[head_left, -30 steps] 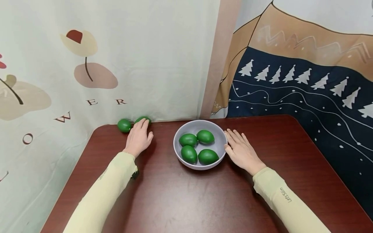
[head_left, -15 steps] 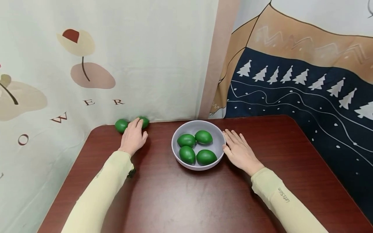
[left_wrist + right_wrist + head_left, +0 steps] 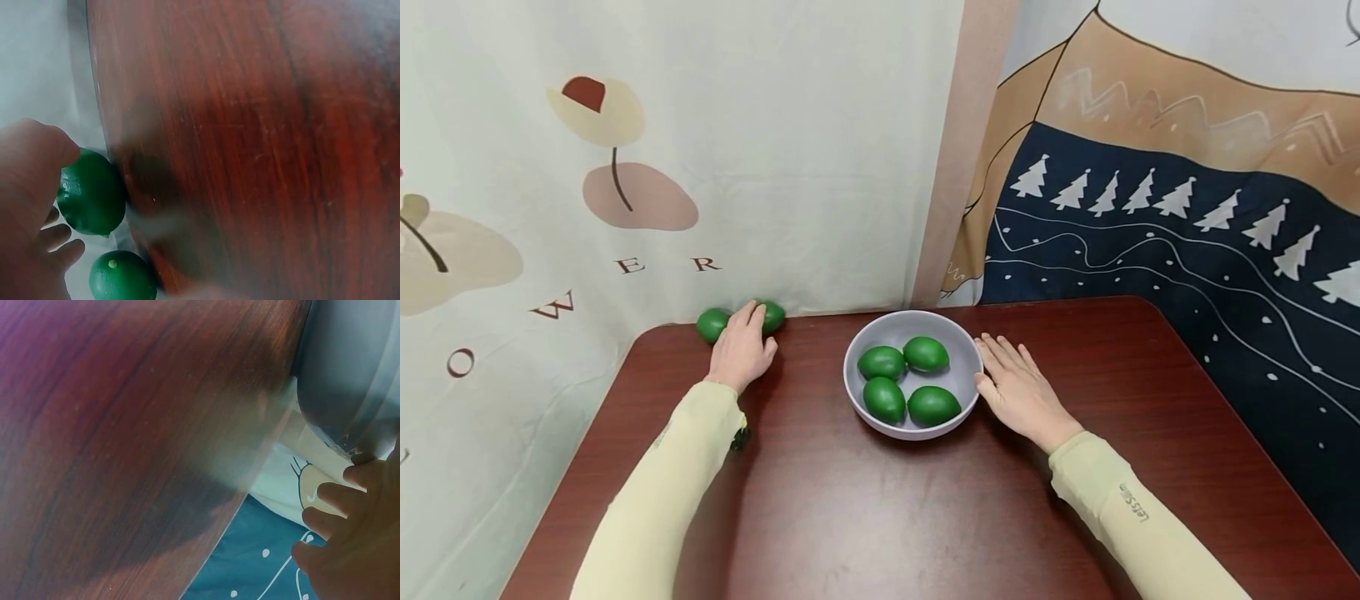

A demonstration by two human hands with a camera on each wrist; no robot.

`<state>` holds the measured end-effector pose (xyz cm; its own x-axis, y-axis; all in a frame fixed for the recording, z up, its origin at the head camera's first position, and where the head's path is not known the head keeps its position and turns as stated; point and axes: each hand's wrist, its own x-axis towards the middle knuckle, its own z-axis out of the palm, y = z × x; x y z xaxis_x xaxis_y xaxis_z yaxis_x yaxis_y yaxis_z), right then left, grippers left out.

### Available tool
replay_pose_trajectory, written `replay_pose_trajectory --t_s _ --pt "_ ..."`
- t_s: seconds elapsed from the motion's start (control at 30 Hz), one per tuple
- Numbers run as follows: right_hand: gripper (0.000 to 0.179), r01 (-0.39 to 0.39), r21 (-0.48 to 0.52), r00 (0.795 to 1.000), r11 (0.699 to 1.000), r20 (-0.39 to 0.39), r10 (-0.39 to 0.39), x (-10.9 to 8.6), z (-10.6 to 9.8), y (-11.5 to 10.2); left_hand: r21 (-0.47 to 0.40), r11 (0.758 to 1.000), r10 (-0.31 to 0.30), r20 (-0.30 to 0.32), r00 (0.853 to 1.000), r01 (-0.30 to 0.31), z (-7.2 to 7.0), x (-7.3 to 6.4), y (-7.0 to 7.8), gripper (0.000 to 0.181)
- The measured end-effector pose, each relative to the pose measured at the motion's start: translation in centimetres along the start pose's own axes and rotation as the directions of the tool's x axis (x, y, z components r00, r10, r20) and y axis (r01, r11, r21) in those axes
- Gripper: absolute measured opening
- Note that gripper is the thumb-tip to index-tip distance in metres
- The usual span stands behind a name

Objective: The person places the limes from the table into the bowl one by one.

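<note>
Lime [image 3: 774, 317] at ten o'clock from bowl [image 3: 964, 367] could roll if left hand [image 3: 741, 350], grip unclear, slips; right hand [image 3: 1021, 392], straight-fingered, at three.

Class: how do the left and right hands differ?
The left hand is at two green fruits by the table's far edge; the right hand is beside the bowl. In head view, the left hand partly hides both fruits; the right hand hides none. Both have pale yellow sleeves.

A round lavender bowl [image 3: 962, 368] obstructs the red-brown wooden table [image 3: 850, 500] by its far edge, leaving the near middle passable.
</note>
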<state>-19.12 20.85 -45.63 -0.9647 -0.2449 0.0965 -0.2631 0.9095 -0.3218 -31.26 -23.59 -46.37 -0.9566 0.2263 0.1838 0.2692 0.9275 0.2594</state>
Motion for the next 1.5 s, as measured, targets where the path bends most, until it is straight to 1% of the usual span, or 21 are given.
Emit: replay_pose_trajectory --t_s 0.17,0.23,0.53,0.67,0.8,1.07,1.2,1.3,1.37,1.5 --pt "0.063 0.004 0.000 1.000 1.000 -0.002 -0.004 0.2 0.0 0.0 -0.002 1.000 -0.024 0.037 0.999 0.024 -0.2 0.2 -0.1 0.064" --pt "0.063 0.004 0.002 1.000 1.000 -0.001 -0.004 0.3 0.0 0.0 -0.003 1.000 -0.027 0.040 0.999 0.027 -0.3 0.2 -0.2 0.064" --pt "0.063 0.003 0.004 1.000 1.000 0.002 -0.003 0.4 0.0 0.1 -0.014 1.000 -0.018 -0.018 1.000 0.018 -0.2 0.4 -0.1 0.059" --pt "0.063 -0.002 0.013 1.000 1.000 0.010 0.001 0.4 0.1 -0.1 -0.028 0.999 -0.029 -0.036 0.999 0.028 0.0 0.5 -0.3 0.055" --pt "0.063 -0.007 0.018 1.000 1.000 0.016 0.007 0.4 0.1 -0.2 -0.039 0.998 -0.045 -0.039 0.998 0.044 0.1 0.6 -0.3 0.052" --pt "0.062 0.001 0.017 1.000 1.000 0.006 -0.001 0.4 0.2 -0.4 0.006 1.000 -0.030 -0.027 0.999 0.030 -0.2 0.7 -0.2 0.050" --pt "0.062 0.002 0.025 1.000 1.000 0.007 -0.002 0.4 0.2 -0.5 -0.021 0.999 -0.045 -0.002 0.999 0.045 -0.3 0.5 -0.2 0.052" --pt "0.062 0.000 0.025 1.000 1.000 0.007 0.000 0.4 0.2 -0.4 -0.045 0.997 -0.065 0.014 0.998 0.065 -0.2 0.5 -0.1 0.049" --pt "0.062 -0.005 0.022 1.000 1.000 0.007 0.004 0.3 0.2 -0.3 -0.059 0.996 -0.073 0.017 0.997 0.074 -0.3 0.5 0.2 0.047" --pt "0.062 -0.018 0.013 1.000 1.000 0.010 0.018 0.1 0.0 0.0 -0.068 0.995 -0.071 0.017 0.997 0.072 -0.4 0.6 1.1 0.045"
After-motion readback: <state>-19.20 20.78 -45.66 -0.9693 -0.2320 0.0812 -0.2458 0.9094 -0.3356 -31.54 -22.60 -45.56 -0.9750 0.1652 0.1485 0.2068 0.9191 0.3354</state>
